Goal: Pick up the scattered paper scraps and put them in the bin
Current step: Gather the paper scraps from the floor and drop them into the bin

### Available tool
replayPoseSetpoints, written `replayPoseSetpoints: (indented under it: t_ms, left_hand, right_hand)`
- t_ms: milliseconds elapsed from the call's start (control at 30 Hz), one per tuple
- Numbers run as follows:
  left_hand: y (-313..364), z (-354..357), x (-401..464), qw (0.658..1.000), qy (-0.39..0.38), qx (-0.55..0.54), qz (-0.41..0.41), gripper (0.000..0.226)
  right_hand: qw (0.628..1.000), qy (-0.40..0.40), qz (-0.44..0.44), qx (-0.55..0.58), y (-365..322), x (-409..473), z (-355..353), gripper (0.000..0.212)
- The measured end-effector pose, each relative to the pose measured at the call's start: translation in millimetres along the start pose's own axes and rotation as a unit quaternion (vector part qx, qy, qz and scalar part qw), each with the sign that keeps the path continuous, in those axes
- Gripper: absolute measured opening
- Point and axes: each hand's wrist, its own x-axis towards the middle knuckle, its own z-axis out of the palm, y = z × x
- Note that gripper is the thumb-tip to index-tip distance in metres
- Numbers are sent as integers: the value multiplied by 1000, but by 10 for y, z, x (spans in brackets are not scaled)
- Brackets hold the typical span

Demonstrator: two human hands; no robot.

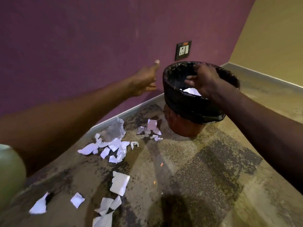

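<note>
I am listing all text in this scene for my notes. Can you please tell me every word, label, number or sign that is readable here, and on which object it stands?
No text can be read.
Wall socket plate: a small orange mark at its top, too blurred to read.
Paper scraps: no writing shows.
Bin: no label shows.

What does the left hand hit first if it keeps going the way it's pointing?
Most likely the purple wall. The left hand reaches out open, thumb up, beside the bin, with nothing visible between fingers and wall. Depth is unclear from this one view.
</note>
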Motion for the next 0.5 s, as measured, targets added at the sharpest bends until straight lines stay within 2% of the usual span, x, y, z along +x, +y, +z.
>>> replayPoseSetpoints:
  t_ms: [167,267,333,367,433,500]
  left_hand:
    - [-476,-658,-521,997,17,31,-62,67]
    - [-917,-1055,-842,993,51,41,-101,61]
    - [-1251,-1283,-1064,987,68,82,-124,45]
    - [-1445,-1396,-1179,979,79,136,-132,44]
    - [-1845,-1596,-1401,947,104,262,-153,58]
    - [-2238,-1770,-1644,903,123,362,-198,81]
  right_hand:
    - [991,-92,-38,-95,321,-326,413,17]
    - [958,-172,-58,-221,711,-498,638,21]
    - [915,-251,-57,-312,1074,-612,767,23]
    - [888,-292,-58,-351,1263,-688,830,21]
    - [826,-369,-69,-421,1626,-856,928,16]
    - [742,-430,-118,-500,1957,-1043,989,20]
